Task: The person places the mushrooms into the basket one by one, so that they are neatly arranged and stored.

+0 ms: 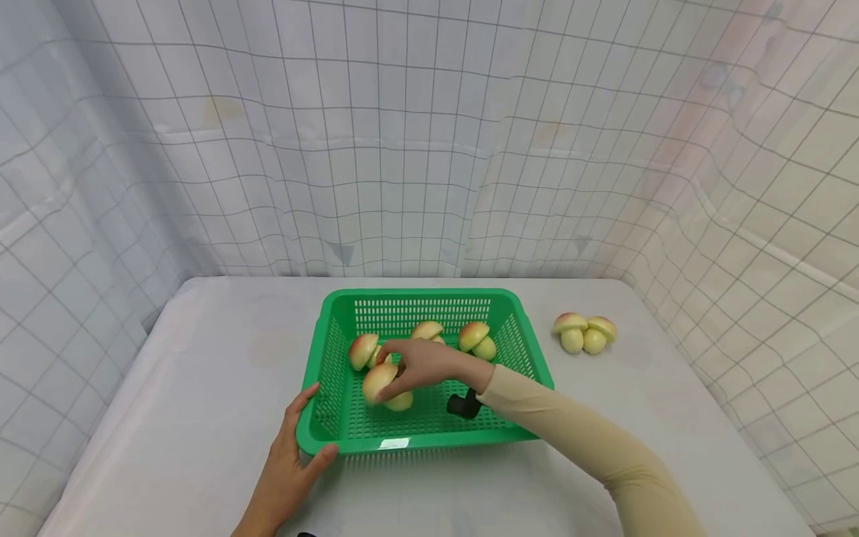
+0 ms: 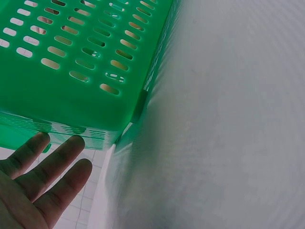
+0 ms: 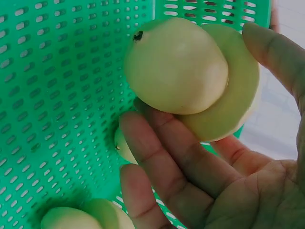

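From the head view, the right hand is low inside the green basket, with its fingers curled round a toy mushroom. To do this step well, I think the hand should stay low and move gently, so the mushroom does not knock the three others in the basket — one is just beside it. Two more mushrooms lie on the white table, well apart from the basket. The left hand rests on the basket's near left corner, fingers straight, thumb over the rim. That should keep the basket from sliding.

In the left wrist view, the straight fingers touch the basket wall. They grip nothing.

In the right wrist view, the mushroom shows its pale round stem and the cap behind it. The fingers cup it from below and the thumb presses the cap edge — a soft hold, half open, not a hard squeeze. Another mushroom lies on the basket floor below.
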`<state>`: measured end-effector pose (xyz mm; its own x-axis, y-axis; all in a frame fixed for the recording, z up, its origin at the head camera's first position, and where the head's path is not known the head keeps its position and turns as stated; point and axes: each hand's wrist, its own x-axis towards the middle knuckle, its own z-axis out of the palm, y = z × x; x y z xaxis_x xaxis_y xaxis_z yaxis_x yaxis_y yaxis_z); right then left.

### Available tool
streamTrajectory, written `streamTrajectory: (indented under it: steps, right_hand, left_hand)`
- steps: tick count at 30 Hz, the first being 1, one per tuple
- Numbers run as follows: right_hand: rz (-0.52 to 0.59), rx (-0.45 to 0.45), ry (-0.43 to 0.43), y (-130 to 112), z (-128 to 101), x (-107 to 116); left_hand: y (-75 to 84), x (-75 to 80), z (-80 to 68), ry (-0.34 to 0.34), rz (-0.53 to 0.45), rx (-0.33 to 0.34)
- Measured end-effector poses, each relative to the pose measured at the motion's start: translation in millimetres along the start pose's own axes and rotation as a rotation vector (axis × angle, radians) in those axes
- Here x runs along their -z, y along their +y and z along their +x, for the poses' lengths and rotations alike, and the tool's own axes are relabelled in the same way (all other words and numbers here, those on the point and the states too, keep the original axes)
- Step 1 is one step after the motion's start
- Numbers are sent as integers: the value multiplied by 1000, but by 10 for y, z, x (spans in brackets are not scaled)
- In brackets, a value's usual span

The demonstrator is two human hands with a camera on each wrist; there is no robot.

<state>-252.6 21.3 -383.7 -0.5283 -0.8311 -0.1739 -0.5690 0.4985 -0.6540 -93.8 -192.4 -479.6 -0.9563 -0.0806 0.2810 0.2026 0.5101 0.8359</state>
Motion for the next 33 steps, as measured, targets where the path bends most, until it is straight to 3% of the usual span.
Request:
streamTrajectory:
  steps: [6, 14, 33]
  right_hand:
    - [-15, 12, -52, 5, 92, -57]
    - [-129, -16, -88, 8, 174, -144]
    - [-151, -59, -101, -22, 230, -243]
  left_hand:
    - [7, 3, 1, 0, 11, 8]
    - [17, 8, 15, -9, 4, 17]
    - [-11, 4, 10, 8, 0, -16]
